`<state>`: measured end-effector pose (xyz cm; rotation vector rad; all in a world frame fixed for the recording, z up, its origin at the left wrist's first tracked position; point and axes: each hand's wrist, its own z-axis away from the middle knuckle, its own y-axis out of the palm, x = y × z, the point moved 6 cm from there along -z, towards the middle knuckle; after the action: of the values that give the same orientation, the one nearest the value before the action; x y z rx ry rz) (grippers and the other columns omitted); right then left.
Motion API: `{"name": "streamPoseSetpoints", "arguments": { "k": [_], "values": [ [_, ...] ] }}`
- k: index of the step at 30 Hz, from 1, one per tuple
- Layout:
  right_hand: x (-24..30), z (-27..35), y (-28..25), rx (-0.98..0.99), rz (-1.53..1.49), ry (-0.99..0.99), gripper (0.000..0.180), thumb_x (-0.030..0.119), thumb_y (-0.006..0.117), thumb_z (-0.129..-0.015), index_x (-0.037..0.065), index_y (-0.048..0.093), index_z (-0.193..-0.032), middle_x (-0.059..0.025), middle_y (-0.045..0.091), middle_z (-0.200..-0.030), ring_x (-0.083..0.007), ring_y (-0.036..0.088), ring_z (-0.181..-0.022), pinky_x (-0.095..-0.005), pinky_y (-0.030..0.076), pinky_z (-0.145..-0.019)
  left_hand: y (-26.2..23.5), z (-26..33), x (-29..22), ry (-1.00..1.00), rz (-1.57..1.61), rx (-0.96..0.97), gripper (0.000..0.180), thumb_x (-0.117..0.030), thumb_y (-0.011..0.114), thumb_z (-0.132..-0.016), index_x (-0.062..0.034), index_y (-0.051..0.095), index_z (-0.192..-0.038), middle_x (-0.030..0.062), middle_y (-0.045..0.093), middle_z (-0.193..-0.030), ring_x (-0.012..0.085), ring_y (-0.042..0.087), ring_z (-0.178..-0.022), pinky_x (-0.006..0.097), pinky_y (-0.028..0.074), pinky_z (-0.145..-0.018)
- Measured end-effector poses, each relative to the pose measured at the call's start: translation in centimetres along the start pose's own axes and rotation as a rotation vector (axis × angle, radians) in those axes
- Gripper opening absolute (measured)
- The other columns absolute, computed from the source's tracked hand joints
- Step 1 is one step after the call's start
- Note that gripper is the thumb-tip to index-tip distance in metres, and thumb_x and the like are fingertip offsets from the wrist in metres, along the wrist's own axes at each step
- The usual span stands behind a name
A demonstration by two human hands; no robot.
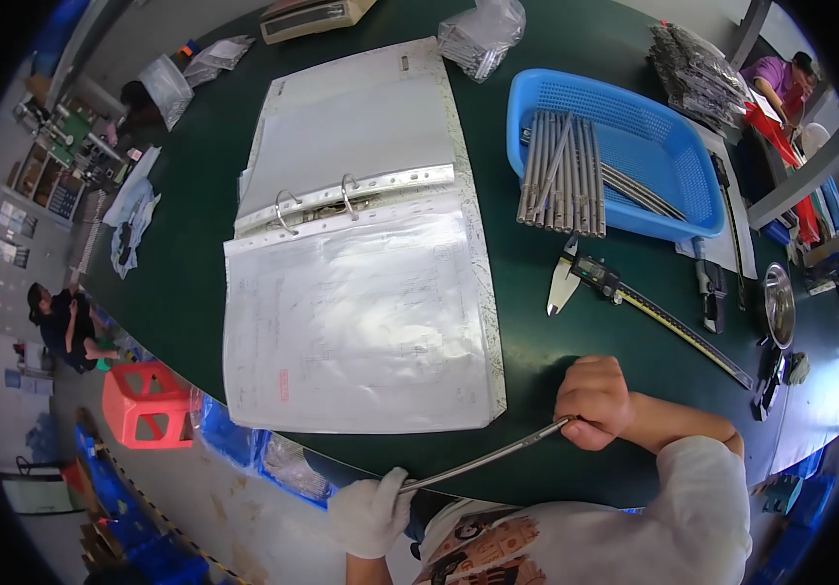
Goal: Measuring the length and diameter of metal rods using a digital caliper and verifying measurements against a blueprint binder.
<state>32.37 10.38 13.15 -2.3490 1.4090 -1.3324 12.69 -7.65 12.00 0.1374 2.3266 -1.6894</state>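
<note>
A slim metal rod (487,456) spans the space between my hands, along the front edge of the table. Its left end is gripped by my left hand (369,515), which wears a white glove. My bare right hand (595,402) is closed around the other end, higher up and over the green tabletop. Beyond the right hand lies a digital caliper (658,304), stretched diagonally. Several similar metal rods (564,175) rest in a bundle across the near left rim of a blue plastic basket (668,146), and a few more lie inside it.
An open ring binder (361,322) with plastic-sleeved sheets covers the middle of the table. Bagged parts (697,73), a clear bag (483,39) and a scale (312,15) stand farther back. A metal bowl (778,304) is at right. A red stool (151,405) stands on the floor; other people sit left and right.
</note>
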Motion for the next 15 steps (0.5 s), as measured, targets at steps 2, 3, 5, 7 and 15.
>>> {"name": "streamPoseSetpoints", "arguments": {
  "k": [2,3,5,7,15],
  "values": [
    [0.3,-0.5,0.1,0.059,-0.004,-0.021,0.017,0.020,0.054,-0.081,0.009,0.056,-0.069,-0.0029,0.051,-0.062,-0.0200,0.049,-0.048,-0.0319,0.035,-0.043,0.3,0.9,-0.2,-0.066,0.048,0.041,0.027,-0.017,0.072,-0.066,-0.0126,0.065,-0.092,0.0052,0.046,-0.055,0.0236,0.050,-0.048,0.037,0.037,-0.044],
    [0.4,-0.6,0.5,0.115,-0.003,-0.035,0.017,0.020,0.053,-0.082,0.009,0.056,-0.068,-0.0028,0.051,-0.062,-0.0200,0.049,-0.048,-0.0320,0.035,-0.043,0.5,1.5,-0.2,-0.069,0.046,0.040,0.027,-0.017,0.072,-0.066,-0.0126,0.065,-0.092,0.0052,0.046,-0.055,0.0236,0.050,-0.048,0.037,0.037,-0.044],
    [0.2,-0.4,0.6,0.109,0.001,-0.039,0.018,0.020,0.052,-0.082,0.009,0.055,-0.068,-0.0026,0.051,-0.061,-0.0200,0.049,-0.049,-0.0320,0.035,-0.043,0.9,3.2,0.7,-0.193,0.231,-0.048,0.023,-0.015,0.069,-0.070,-0.0097,0.066,-0.092,0.0070,0.049,-0.057,0.0244,0.050,-0.050,0.036,0.037,-0.046],
    [0.1,-0.4,0.9,0.104,0.004,-0.043,0.018,0.020,0.051,-0.082,0.009,0.055,-0.068,-0.0025,0.050,-0.061,-0.0200,0.049,-0.049,-0.0321,0.036,-0.044,1.1,4.1,0.9,-0.283,0.274,-0.137,0.022,-0.014,0.067,-0.072,-0.0076,0.066,-0.093,0.0086,0.052,-0.060,0.0255,0.052,-0.052,0.035,0.039,-0.048],
    [-0.1,-0.6,0.9,0.120,0.078,0.029,0.020,0.016,0.059,-0.078,0.010,0.053,-0.060,-0.0019,0.046,-0.056,-0.0196,0.046,-0.045,-0.0328,0.033,-0.041,1.9,5.3,1.8,-0.600,0.492,-0.285,0.021,-0.017,0.059,-0.083,0.0003,0.065,-0.094,0.0130,0.062,-0.073,0.0231,0.058,-0.060,0.032,0.044,-0.056]
  ]
}}
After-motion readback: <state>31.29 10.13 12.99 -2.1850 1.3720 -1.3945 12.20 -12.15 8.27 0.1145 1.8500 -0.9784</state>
